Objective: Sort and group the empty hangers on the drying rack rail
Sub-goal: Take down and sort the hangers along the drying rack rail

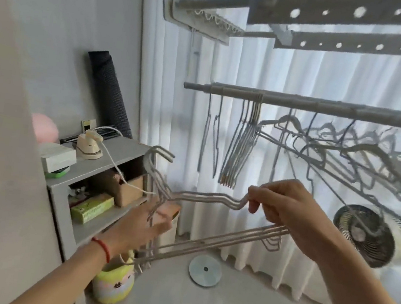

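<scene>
A: While the right hand (286,207) pinches the bundle of hangers (214,199) at the shoulder bend, its fingers curled round the wires, where should the left hand (145,223) be?

B: It is at the other side, just below the necks. Its fingers seem to be bent around the wires, but that part is blurred, so I cannot say how firmly it holds. The hooks (159,155) stand above the left hand and point away from the person.

A: So the bundle is between the two hands, not on the rail (326,108)?

B: Yes, it is in the air, well below the rail. Above the right hand a tight group of hangers (242,142) already hangs on the rail, and farther to its right some loose hangers (333,148) hang crooked.

A: How to do this step well, in your opinion?

B: I think first all hooks must face one way and lie together. Then lift with both hands level, so the bottom bars (221,237) do not spread open. Hook them just beside the tight group. The risk, I judge, is that one wire catches a loose hanger on the way up.
</scene>
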